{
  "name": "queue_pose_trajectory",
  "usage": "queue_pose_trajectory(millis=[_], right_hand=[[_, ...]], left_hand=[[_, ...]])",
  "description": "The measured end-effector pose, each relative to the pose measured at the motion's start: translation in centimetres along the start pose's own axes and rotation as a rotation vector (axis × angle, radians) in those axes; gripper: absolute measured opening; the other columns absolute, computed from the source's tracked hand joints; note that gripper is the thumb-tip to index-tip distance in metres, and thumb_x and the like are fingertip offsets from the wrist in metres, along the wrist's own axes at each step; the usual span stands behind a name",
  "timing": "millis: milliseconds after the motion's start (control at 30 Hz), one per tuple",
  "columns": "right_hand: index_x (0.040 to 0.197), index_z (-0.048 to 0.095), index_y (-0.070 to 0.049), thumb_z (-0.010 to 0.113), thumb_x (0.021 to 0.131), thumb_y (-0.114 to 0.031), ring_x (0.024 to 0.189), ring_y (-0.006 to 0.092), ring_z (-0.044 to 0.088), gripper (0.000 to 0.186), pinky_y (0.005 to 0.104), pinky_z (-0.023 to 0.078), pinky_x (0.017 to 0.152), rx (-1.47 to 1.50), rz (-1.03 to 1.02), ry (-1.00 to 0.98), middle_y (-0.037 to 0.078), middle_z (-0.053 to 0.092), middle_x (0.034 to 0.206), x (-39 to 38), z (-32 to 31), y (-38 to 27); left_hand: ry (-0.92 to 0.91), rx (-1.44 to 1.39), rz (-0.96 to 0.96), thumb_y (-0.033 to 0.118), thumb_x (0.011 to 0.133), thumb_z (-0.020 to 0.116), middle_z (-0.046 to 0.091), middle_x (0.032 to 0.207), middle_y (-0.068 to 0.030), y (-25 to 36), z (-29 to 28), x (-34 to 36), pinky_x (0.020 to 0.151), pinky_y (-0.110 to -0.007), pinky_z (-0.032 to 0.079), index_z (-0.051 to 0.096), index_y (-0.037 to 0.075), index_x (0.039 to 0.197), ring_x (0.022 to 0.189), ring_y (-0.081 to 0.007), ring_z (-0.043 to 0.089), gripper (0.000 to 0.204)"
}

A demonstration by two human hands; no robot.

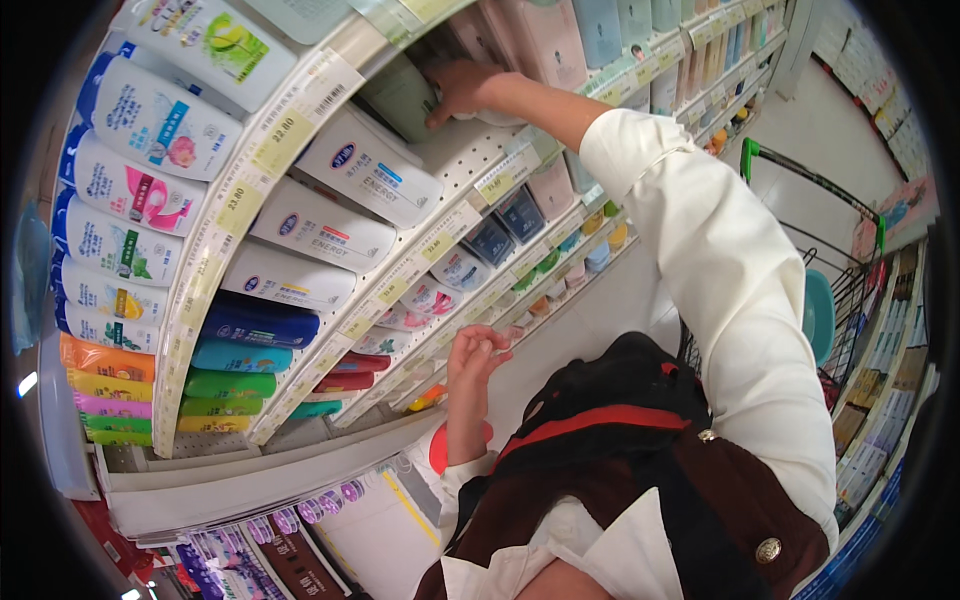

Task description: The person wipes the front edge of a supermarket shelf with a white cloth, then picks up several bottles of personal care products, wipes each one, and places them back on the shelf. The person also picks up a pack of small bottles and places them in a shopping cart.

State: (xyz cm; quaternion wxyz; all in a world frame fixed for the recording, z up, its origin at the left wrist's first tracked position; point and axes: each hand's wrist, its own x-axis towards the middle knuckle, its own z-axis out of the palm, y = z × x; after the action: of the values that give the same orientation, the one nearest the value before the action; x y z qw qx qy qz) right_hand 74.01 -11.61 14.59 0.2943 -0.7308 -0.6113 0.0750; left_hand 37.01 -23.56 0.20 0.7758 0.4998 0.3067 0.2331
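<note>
My right hand (468, 90) reaches into a shelf bay, its thumb and fingers closed on the near end of a grey-green bottle (400, 100). Shadow and the shelf edge hide part of that bottle. Beside it stand white shampoo-type bottles (370, 165) with blue oval labels, and pink bottles (550, 45) are on the other side. In front of the lower shelves, my left hand (474, 358) is raised with its fingers loosely curled and apart. Nothing shows in it.
Price-tag strips (290, 120) edge the curved shelves. White bottles with blue caps (160, 120) and colourful pouches (110, 360) fill the left end. A black wire shopping cart (850, 250) with green corners holds a teal basin (818, 315). More stocked shelves (880, 400) are at the right.
</note>
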Motion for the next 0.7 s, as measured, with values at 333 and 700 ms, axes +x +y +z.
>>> queue_pose_trajectory(millis=[333, 700], right_hand=[[0.129, 0.061, -0.016, 0.064, 0.078, -0.033, 0.097, 0.0342, 0.068, 0.054, 0.0435, 0.054, 0.084, 0.0, -0.149, 0.234, 0.017, 0.071, 0.105, -3.6, -4.6, -5.5], [0.141, 0.055, -0.025, 0.069, 0.074, -0.035, 0.116, 0.0317, 0.062, 0.07, 0.0392, 0.05, 0.098, 0.293, -0.066, 0.2, 0.017, 0.065, 0.126, -2.9, -3.1, -4.9]], left_hand=[[0.034, 0.065, -0.147, 0.021, 0.095, 0.061, 0.06, 0.108, -0.008, -0.9, -1.0, -0.3, 0.089, -0.041, 0.053, 0.055, 0.007, 0.115, 0.1, -0.0212, 0.061, 0.025], [-0.086, 0.125, -0.136, 0.023, 0.096, 0.061, 0.059, 0.108, -0.0084, -0.7, 0.2, 1.5, 0.088, -0.039, 0.055, 0.055, 0.005, 0.115, 0.1, -0.0216, 0.062, 0.027]])
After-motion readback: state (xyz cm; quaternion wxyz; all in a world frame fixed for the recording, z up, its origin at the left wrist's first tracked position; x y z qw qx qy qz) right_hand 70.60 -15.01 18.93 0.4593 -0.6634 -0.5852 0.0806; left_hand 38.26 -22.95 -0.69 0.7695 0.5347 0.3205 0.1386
